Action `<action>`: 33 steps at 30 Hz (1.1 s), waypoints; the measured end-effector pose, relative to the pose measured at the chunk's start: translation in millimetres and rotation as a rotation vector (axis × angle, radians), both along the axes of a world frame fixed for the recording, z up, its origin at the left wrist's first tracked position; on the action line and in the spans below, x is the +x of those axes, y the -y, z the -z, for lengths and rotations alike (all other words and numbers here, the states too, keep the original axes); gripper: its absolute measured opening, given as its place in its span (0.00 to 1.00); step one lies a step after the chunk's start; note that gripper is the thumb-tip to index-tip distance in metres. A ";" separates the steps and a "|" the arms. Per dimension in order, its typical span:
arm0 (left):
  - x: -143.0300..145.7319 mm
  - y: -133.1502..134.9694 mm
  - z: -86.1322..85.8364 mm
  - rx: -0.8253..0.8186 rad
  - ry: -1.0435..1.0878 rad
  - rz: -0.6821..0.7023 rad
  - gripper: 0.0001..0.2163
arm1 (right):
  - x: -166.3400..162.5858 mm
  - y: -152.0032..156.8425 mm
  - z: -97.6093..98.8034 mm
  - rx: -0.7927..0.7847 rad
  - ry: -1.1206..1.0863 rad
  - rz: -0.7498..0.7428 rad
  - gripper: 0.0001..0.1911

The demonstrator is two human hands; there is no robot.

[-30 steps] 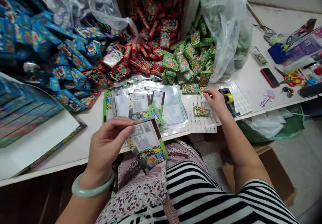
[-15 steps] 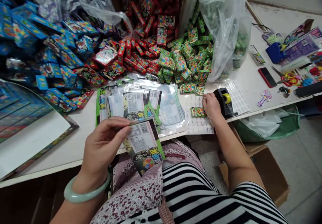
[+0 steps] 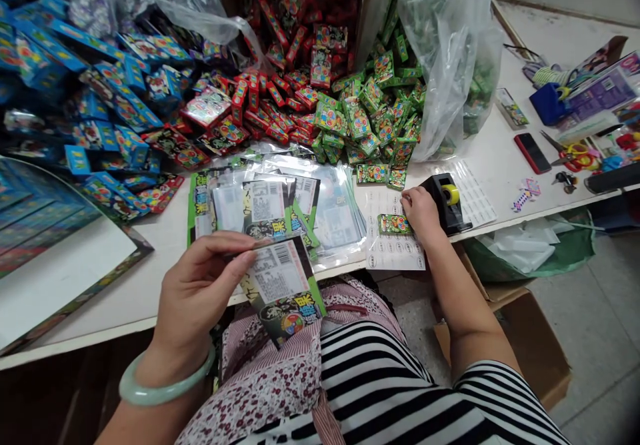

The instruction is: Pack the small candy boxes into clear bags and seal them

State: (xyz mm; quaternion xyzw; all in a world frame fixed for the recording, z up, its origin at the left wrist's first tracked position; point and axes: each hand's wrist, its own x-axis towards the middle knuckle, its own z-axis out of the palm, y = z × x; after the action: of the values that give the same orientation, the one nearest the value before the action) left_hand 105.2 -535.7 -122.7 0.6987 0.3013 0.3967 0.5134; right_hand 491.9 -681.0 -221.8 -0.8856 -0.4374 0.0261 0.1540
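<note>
Between thumb and fingers, my left hand (image 3: 200, 285) pinches the upper left edge of a printed packaging bag (image 3: 285, 291) with a barcode, tilted in front of my lap. My right hand (image 3: 423, 211) rests on a white sticker sheet (image 3: 393, 255), fingers curled together; what is under its fingertips is hidden. A small green box (image 3: 394, 224) lies on the sheet just left of that hand. Right beside the same hand stands a black tape dispenser (image 3: 445, 205) with yellow tape. More printed bags (image 3: 267, 201) and clear sleeves (image 3: 335, 215) lie stacked on the table between my hands.
Heaped at the back are blue boxes (image 3: 135, 105), red boxes (image 3: 280, 115) and green boxes (image 3: 360, 118), beside a clear plastic bag (image 3: 445, 65). A display carton (image 3: 60, 265) stands at left. To the right lie a phone (image 3: 531, 153), scissors (image 3: 575, 158) and keys (image 3: 565, 179).
My left hand and the bag in it have shifted slightly left. My right hand stays at nearly the same spot on the sticker sheet, its fingers a little higher.
</note>
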 end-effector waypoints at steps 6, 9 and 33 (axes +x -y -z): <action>0.7 2.3 -2.4 -0.021 0.003 -0.015 0.07 | 5.0 1.3 -0.1 -0.011 -0.037 -0.010 0.14; 0.1 3.3 -1.5 -0.022 -0.002 -0.034 0.06 | 9.1 0.9 -2.0 -0.018 -0.064 -0.027 0.14; 3.2 6.9 -8.4 -0.044 -0.017 -0.089 0.07 | -1.0 9.3 -0.3 0.110 -0.070 0.022 0.14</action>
State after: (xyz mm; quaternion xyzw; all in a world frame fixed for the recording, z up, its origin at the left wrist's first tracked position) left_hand 108.4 -542.6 -114.2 0.6765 0.3450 0.4065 0.5080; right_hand 490.8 -690.3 -221.5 -0.8791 -0.4229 0.0313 0.2177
